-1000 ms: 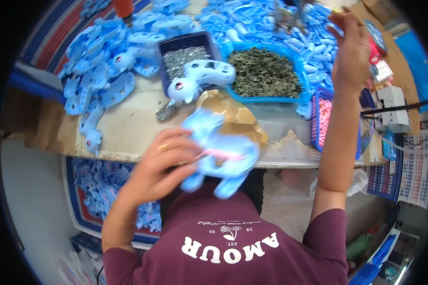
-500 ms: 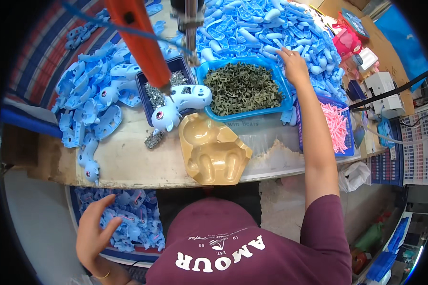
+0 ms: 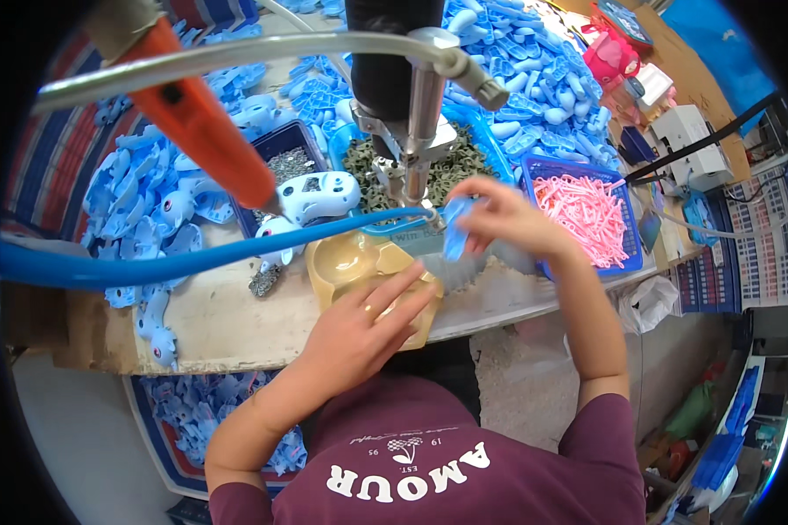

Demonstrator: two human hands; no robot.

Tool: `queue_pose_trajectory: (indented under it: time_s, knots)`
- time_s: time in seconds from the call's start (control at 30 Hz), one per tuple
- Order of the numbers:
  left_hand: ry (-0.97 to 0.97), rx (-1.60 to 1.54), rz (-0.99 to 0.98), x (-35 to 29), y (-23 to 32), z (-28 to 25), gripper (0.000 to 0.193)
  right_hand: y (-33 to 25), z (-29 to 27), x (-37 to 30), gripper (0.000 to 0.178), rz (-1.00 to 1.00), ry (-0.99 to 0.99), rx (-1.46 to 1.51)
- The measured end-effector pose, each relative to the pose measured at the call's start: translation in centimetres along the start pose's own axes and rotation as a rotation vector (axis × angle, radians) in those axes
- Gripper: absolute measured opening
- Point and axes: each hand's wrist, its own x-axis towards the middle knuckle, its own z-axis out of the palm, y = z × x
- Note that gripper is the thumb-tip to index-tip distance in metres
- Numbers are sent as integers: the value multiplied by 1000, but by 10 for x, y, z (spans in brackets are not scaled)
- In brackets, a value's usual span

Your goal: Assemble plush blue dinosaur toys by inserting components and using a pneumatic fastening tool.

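A tan moulded fixture with rounded hollows lies at the table's front edge. My left hand rests over its near side, fingers stretched out and holding nothing that I can see. To the right of the fixture, my right hand pinches a light blue plastic part, slightly blurred by motion. Behind the fixture, a blue toy half with a pony-like head and a painted eye leans across the rim of a dark tray of small metal screws. An orange power screwdriver hangs with its tip near that toy.
A blue tub of dark green pieces stands behind a metal nozzle tool. Pink sticks fill a purple basket at right. Blue plastic parts heap at the back and left. A blue hose crosses the foreground.
My right hand came back from the rear heap with a blue part. My left hand moved from beside the table up onto the fixture. The view shifted, bringing the nozzle tool and hoses further in.
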Motion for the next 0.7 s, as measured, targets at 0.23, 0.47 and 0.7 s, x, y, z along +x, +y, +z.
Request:
queue_pose_trajectory:
  time_s: [0.23, 0.47, 0.7]
  knots:
    - [192, 91, 155, -8, -26, 33, 48, -14, 13, 19, 41, 61, -159, 53]
    - [197, 156, 53, -34, -16, 21, 41, 1, -42, 181, 40, -298, 921, -930]
    - [202, 192, 13, -57, -15, 21, 40, -16, -28, 217, 39, -157, 1163, -988]
